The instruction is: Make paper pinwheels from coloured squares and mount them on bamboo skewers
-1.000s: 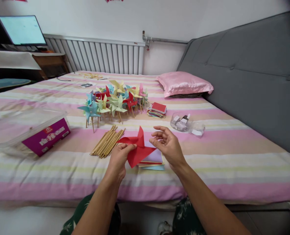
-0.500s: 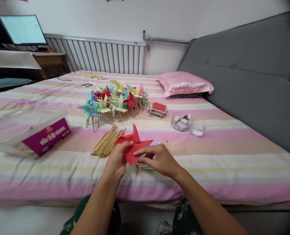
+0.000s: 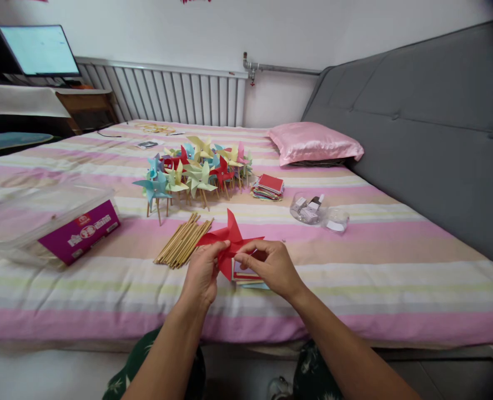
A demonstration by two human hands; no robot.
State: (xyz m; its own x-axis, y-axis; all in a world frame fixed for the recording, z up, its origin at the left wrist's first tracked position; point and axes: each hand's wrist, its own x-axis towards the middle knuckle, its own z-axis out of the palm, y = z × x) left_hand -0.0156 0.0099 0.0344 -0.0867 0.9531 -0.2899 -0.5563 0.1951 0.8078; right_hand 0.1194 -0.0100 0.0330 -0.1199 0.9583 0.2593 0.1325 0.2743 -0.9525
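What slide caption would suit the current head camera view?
Left hand holds a red paper pinwheel, right hand at its blades, near tan sticks on a striped bedspread.

On the bed, sticks lie before pinwheels.

left hand: pinching | right hand: curled, knuckles up | forearms: converging forward

Sticks block left, papers apparently below; right's open.
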